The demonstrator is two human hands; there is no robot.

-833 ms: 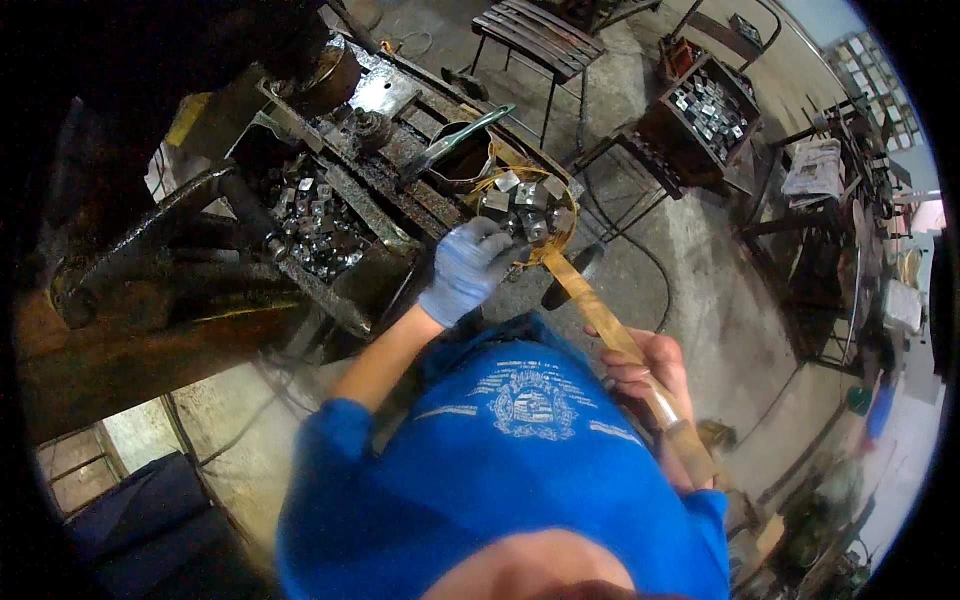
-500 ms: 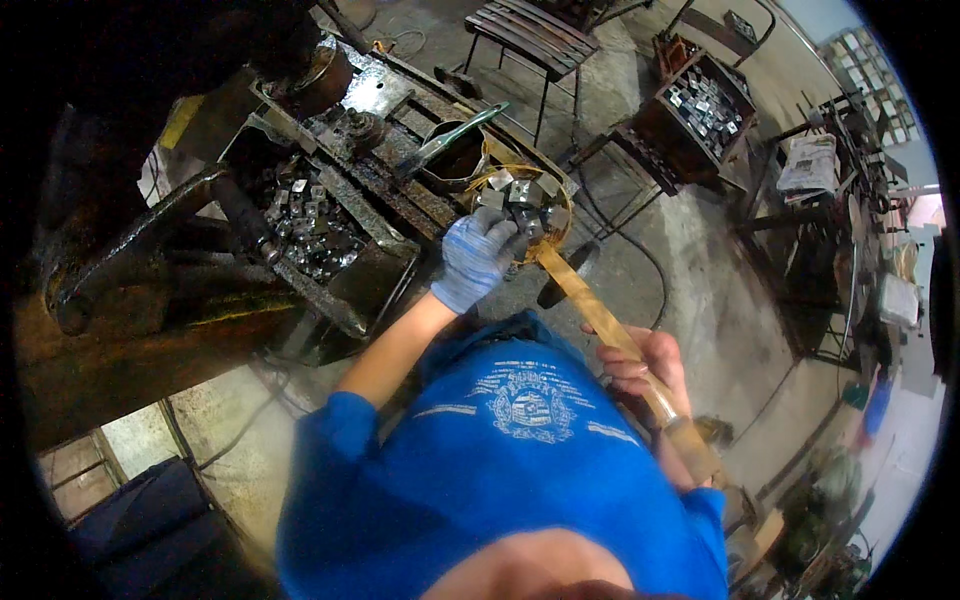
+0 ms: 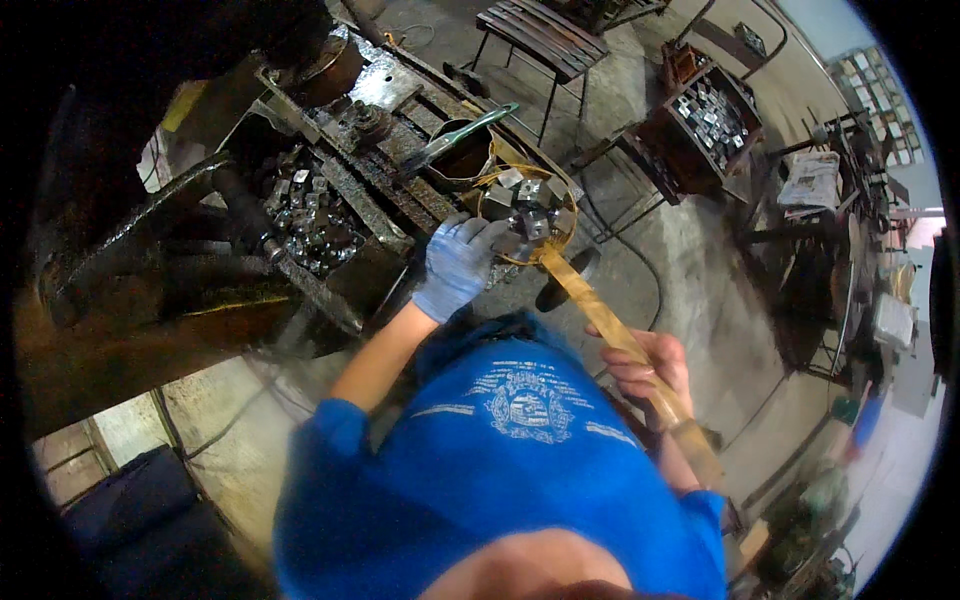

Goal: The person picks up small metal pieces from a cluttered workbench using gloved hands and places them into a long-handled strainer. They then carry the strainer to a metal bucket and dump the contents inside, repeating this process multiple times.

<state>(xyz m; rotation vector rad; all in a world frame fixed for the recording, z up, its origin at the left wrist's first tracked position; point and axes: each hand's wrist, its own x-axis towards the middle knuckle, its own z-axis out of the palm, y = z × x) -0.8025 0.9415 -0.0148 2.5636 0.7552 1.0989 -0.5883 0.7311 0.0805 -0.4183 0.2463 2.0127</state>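
Right hand [image 3: 648, 368]: bare, its grip is clamping around the flat, tan, wood-looking handle [image 3: 597, 312] at about mid-length.
Left hand [image 3: 452, 268]: wearing a mottled blue fabric glove with dark fingertips, it is reaching to the basket's left side; whether its grip is closing on a block, I cannot tell.
Basket [image 3: 576, 212]: a round, thin yellow hoop is sitting at the handle's far end, by the near right corner of the desk [image 3: 375, 82].
Blocks [image 3: 533, 192]: angular, shiny grey metal pieces are crowding inside the hoop.
Tin [image 3: 474, 162]: round and dark inside, it is standing near the desk's right end.
Brush [image 3: 468, 132]: its smooth green handle is lying slantwise across the tin.
Desk surface: rough, oily-looking metal rails are running lengthwise.
Heap [image 3: 312, 215]: small, glinting metal pieces are lying beyond the desk's left edge.
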